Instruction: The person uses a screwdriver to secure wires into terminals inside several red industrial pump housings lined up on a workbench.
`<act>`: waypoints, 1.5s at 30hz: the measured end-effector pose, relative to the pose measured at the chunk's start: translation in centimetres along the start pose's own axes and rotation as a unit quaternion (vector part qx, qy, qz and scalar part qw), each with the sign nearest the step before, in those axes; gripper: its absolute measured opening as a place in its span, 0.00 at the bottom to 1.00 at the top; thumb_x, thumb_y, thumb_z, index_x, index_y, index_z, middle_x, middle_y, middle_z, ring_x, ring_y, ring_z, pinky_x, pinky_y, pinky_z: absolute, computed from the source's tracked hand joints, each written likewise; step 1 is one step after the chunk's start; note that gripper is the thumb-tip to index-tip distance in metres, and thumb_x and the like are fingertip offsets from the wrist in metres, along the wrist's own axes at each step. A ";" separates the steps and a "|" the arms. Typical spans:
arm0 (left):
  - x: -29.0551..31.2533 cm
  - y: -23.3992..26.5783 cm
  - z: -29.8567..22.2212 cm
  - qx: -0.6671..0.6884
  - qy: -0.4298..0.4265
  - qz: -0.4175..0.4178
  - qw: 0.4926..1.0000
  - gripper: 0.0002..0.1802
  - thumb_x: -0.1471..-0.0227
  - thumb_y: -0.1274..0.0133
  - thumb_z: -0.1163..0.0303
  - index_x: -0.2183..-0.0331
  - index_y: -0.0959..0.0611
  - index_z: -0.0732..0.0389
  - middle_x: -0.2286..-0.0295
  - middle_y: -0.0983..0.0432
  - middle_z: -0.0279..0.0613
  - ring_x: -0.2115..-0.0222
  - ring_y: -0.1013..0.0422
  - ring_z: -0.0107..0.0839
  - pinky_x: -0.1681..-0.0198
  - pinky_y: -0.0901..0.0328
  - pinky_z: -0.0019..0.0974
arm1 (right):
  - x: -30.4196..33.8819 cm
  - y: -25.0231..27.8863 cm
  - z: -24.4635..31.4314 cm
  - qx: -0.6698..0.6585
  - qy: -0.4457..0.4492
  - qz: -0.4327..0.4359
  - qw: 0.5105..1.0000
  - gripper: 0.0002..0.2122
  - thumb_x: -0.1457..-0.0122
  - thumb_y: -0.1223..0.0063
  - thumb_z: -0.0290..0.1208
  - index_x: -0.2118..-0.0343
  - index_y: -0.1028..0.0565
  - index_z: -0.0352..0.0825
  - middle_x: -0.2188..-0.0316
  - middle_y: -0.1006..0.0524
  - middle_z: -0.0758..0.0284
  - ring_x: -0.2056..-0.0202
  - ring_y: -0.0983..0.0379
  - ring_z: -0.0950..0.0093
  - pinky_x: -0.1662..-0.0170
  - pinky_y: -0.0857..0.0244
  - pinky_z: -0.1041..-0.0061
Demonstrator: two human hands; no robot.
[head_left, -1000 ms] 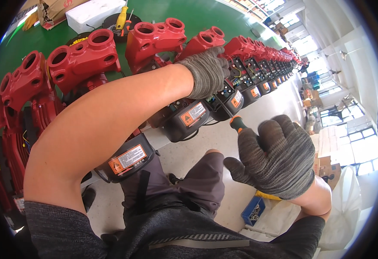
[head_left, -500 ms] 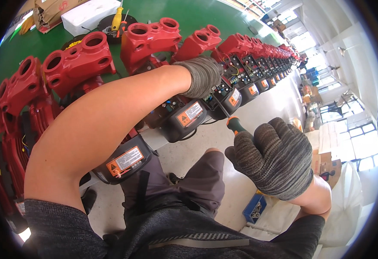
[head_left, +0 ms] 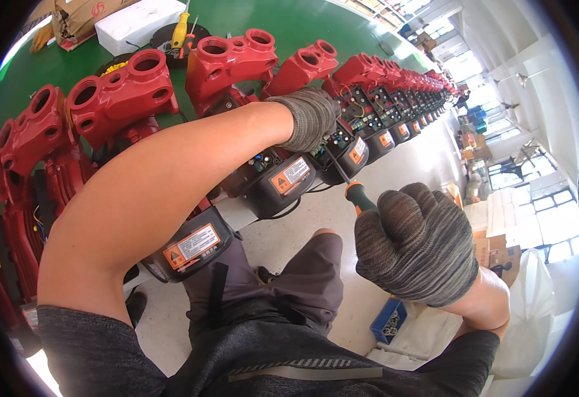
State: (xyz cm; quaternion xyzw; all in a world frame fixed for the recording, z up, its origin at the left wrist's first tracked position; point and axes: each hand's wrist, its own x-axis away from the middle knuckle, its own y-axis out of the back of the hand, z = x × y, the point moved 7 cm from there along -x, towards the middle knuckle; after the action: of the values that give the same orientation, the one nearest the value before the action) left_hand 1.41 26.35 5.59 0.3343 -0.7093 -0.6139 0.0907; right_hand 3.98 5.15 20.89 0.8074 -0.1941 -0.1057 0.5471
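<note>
In my gloved right hand (head_left: 418, 245) is a screwdriver (head_left: 360, 196) with a green and orange handle, my fingers wrapped round it. Its shaft slants up and left into the open black electrical box (head_left: 347, 159) of a red pump unit. My gloved left hand (head_left: 309, 119) is bent over the same unit, just above the box. Its fingers look curled, but their tips and whatever they grip are hidden. Circuit parts show inside the box between the two hands. Close by on the left stands another unit with a black box (head_left: 281, 185) bearing an orange and white label.
Red pump castings (head_left: 121, 89) stand in a long row from near left to far right. Beyond them, on the green floor (head_left: 236, 16), are a white foam box (head_left: 137, 26) and a yellow-handled screwdriver (head_left: 180, 30). A blue bin (head_left: 388, 321) of metal parts sits at lower right.
My right hand has turned on the screwdriver handle, its thumb drawn in, and the handle has shifted slightly. My left hand stays in nearly the same place.
</note>
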 end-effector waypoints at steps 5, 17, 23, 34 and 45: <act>0.0 0.4 -0.3 0.001 0.004 -0.010 1.000 0.09 0.53 0.38 0.69 0.68 0.10 0.61 0.52 0.20 0.50 0.48 0.27 0.47 0.41 0.34 0.45 | -0.1 0.2 0.3 0.003 0.010 0.009 1.000 0.14 0.62 0.36 0.23 0.68 0.21 0.39 0.73 0.26 0.63 0.78 0.27 0.67 0.83 0.39 0.67; 0.0 0.5 0.1 0.033 0.035 0.014 0.999 0.16 0.56 0.33 0.72 0.62 0.13 0.63 0.63 0.19 0.48 0.58 0.23 0.48 0.53 0.28 0.45 | -4.0 1.7 -0.4 0.037 0.030 0.069 0.996 0.19 0.57 0.31 0.29 0.58 0.20 0.36 0.73 0.25 0.64 0.72 0.24 0.65 0.77 0.34 0.70; -0.6 0.7 -0.7 -0.033 0.026 0.022 0.999 0.15 0.56 0.33 0.70 0.63 0.13 0.61 0.69 0.17 0.50 0.65 0.20 0.48 0.60 0.28 0.47 | -4.7 1.5 -0.4 0.077 0.043 0.083 0.993 0.20 0.54 0.34 0.27 0.55 0.19 0.34 0.70 0.21 0.64 0.73 0.22 0.67 0.74 0.29 0.70; 0.5 2.0 -1.2 0.007 0.046 0.041 0.998 0.13 0.56 0.33 0.70 0.64 0.13 0.58 0.69 0.16 0.46 0.66 0.20 0.45 0.63 0.28 0.45 | -3.9 1.3 -5.2 0.160 -0.054 0.010 0.986 0.09 0.47 0.36 0.31 0.63 0.18 0.41 0.60 0.20 0.65 0.65 0.20 0.64 0.65 0.22 0.64; 0.6 2.1 -1.0 -0.021 0.065 -0.003 0.998 0.14 0.53 0.35 0.66 0.63 0.13 0.61 0.66 0.16 0.50 0.62 0.20 0.50 0.58 0.27 0.48 | -4.9 0.1 -0.6 0.032 0.259 -0.075 0.962 0.19 0.63 0.22 0.31 0.69 0.21 0.35 0.67 0.27 0.62 0.64 0.23 0.60 0.71 0.27 0.64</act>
State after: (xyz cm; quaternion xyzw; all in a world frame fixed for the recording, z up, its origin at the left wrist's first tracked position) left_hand 0.69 25.23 7.59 0.3735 -0.6879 -0.6059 0.1423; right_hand -0.24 7.75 20.99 0.8363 0.0118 0.0727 0.5433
